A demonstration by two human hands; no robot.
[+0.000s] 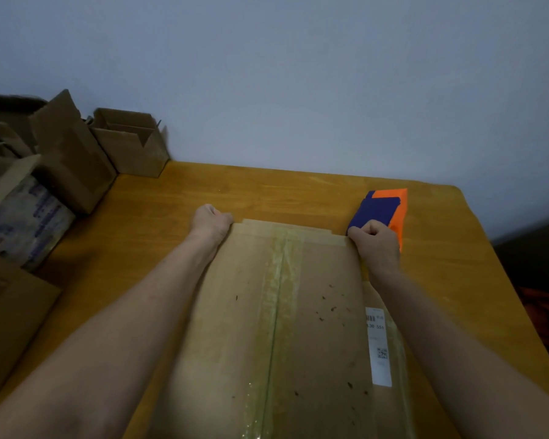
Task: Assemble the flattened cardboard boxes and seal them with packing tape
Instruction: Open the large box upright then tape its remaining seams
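Gripping a taped cardboard box [282, 312] by far corners, left hand [211, 221], right hand [376, 243]; wooden table [203, 191], pale wall [298, 74].

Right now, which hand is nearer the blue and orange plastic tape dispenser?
Right. The right hand is just in front of the dispenser; the left hand grips the cardboard box's opposite corner.

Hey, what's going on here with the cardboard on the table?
A person grips the far corners of a brown cardboard box with both hands: left hand on the left corner, right hand on the right. The box lies on a wooden table, tape already along its middle seam. A blue and orange plastic tool lies just beyond the right hand. More cardboard boxes stand at the left.
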